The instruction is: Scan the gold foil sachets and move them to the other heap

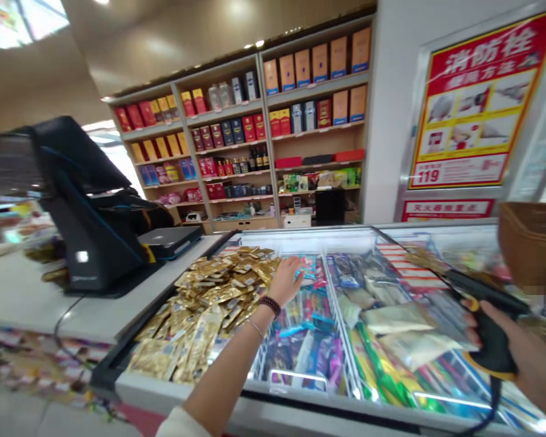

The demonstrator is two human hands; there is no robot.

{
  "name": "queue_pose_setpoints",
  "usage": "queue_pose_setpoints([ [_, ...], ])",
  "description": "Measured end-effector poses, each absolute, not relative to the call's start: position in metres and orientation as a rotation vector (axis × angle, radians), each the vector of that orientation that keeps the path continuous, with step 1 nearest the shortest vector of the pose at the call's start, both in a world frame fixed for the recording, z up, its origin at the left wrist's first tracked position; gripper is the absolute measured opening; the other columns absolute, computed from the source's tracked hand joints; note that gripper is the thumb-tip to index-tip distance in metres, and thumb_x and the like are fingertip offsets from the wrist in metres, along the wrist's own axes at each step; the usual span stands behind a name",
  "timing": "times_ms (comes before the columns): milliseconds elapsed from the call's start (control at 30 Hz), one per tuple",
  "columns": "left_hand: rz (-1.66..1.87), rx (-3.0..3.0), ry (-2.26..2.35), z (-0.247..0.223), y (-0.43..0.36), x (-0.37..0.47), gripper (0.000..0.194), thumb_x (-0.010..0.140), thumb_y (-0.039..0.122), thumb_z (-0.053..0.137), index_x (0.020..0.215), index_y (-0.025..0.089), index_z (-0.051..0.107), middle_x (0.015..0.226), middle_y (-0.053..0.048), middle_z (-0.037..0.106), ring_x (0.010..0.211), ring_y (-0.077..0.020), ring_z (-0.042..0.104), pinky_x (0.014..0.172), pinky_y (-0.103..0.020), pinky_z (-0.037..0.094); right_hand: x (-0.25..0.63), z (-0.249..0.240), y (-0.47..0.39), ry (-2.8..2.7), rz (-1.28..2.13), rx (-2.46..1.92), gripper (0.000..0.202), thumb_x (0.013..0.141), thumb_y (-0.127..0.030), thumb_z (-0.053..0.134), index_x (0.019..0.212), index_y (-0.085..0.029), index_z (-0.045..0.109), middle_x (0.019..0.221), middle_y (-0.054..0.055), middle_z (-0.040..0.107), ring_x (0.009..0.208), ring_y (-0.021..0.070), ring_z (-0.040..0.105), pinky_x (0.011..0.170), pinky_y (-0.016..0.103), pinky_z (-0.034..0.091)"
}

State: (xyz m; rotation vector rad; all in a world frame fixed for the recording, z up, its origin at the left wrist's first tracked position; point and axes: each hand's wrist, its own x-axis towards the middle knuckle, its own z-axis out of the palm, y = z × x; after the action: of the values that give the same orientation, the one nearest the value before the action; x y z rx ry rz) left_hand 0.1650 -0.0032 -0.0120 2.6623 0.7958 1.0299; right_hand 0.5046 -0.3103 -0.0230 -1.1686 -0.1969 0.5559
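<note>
My left hand (pixel 286 280), with a dark beaded bracelet, reaches over the display freezer (pixel 300 233), its fingers apart and holding nothing. It is beside a large pile of gold-wrapped packs (pixel 204 321). Beneath and beyond it are blue and pink packs (pixel 310 309) in a wire basket. At the right, my right hand (pixel 505 340) is wrapped around the black and yellow handle of a corded handheld device (pixel 494 343), which looks like a scanner. Blurred gold packs (pixel 425 260) show near the device's front end.
A black checkout terminal (pixel 95 243) stands on the left counter (pixel 36 309), its cord hanging down. Baskets of colourful packs (pixel 382 364) fill the freezer's right part. Behind are shelves of boxes (pixel 241 130) and a red notice (pixel 482 109). A partly blurred person (pixel 534 249) is at the right edge.
</note>
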Motion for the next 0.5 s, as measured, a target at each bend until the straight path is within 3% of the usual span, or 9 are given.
queue_pose_setpoints([
  [67,0.933,2.66,0.719,-0.019,-0.017,0.221,0.031,0.11,0.014,0.075,0.136,0.026,0.088,0.156,-0.015,0.085,0.155,-0.0372,0.075,0.14,-0.064,0.056,0.51,-0.023,-0.32,-0.174,0.556,-1.13,0.058,0.041,-0.045,0.116,0.079,-0.026,0.077,0.069,0.003,0.061,0.053,0.0136,0.049,0.042,0.027,0.041],
  [167,0.782,2.67,0.637,-0.026,-0.041,0.304,0.047,0.109,0.025,0.085,0.156,0.024,0.082,0.182,-0.02,0.069,0.172,-0.0417,0.063,0.147,-0.066,0.049,0.507,-0.023,-0.331,-0.142,0.516,-1.071,0.061,0.043,-0.046,0.113,0.087,-0.026,0.076,0.069,-0.002,0.059,0.054,0.0114,0.049,0.044,0.023,0.043],
  [267,0.6,2.709,0.555,-0.028,-0.066,0.38,0.066,0.107,0.038,0.09,0.17,0.028,0.076,0.195,-0.018,0.057,0.184,-0.0458,0.048,0.152,-0.07,0.041,0.503,-0.024,-0.339,-0.096,0.496,-1.032,0.069,0.043,-0.051,0.114,0.093,-0.026,0.074,0.069,-0.005,0.058,0.054,0.0106,0.05,0.045,0.02,0.045],
  [367,0.473,2.741,0.476,-0.025,-0.089,0.448,0.075,0.111,0.056,0.085,0.181,0.034,0.068,0.206,-0.012,0.04,0.192,-0.0498,0.031,0.154,-0.077,0.031,0.504,-0.024,-0.345,-0.039,0.529,-1.028,0.076,0.041,-0.054,0.114,0.098,-0.029,0.07,0.071,-0.007,0.06,0.054,0.0123,0.052,0.044,0.023,0.048],
  [500,0.353,2.78,0.337,-0.021,-0.115,0.525,0.093,0.107,0.069,0.085,0.189,0.039,0.057,0.211,-0.01,0.029,0.195,-0.0505,0.02,0.155,-0.081,0.021,0.51,-0.026,-0.353,0.061,0.565,-1.054,0.086,0.035,-0.059,0.114,0.102,-0.034,0.066,0.074,-0.008,0.059,0.054,0.0163,0.053,0.042,0.032,0.055],
])
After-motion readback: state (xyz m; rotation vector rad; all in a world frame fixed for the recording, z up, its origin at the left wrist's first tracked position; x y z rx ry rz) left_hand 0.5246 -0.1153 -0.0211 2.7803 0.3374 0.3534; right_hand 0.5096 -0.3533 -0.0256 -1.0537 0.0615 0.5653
